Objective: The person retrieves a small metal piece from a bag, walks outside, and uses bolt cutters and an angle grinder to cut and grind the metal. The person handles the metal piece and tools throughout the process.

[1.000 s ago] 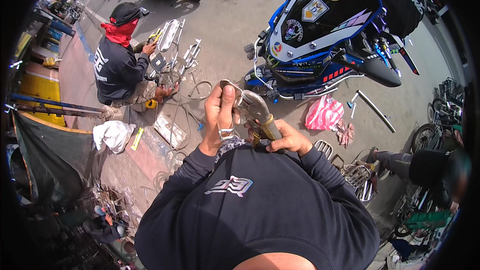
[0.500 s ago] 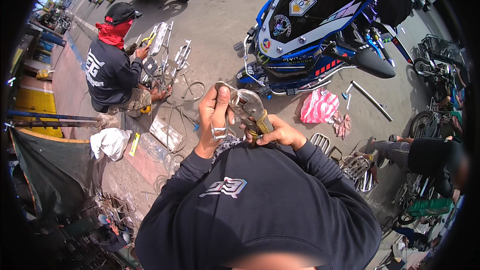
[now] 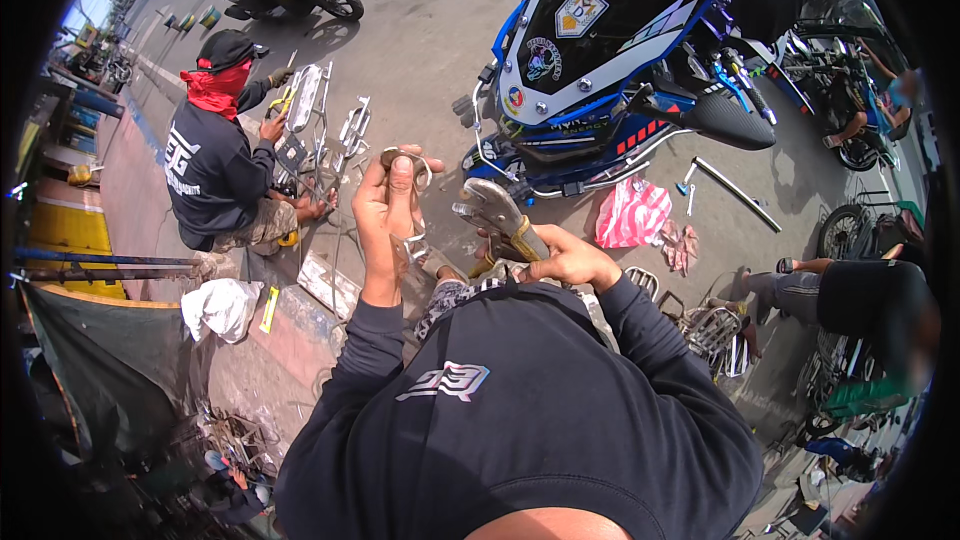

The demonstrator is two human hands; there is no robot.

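My left hand (image 3: 385, 215) is closed around a small bent metal bracket (image 3: 421, 178). The bracket has a curved end by the thumb tip and a loop lower down by the palm. My right hand (image 3: 577, 260) grips a pair of pliers (image 3: 490, 202) with heavy grey jaws and worn yellow handle grips. Those jaws point up and left toward the bracket, apart from it. Both hands are raised in front of my body, and my right fingers are partly hidden behind the handles.
A blue motorcycle (image 3: 560, 90) stands ahead. Near it lie a striped plastic bag (image 3: 632, 212), a metal tube (image 3: 738, 194) and a wrench (image 3: 691, 200). At left, a person (image 3: 225, 150) crouches by metal racks (image 3: 308, 100). More racks (image 3: 712, 330) lie at right, near another person (image 3: 850, 295).
My left hand has moved left with the bracket, away from the plier jaws, where it was close against them before. My right hand still grips the pliers. The head view has shifted slightly.
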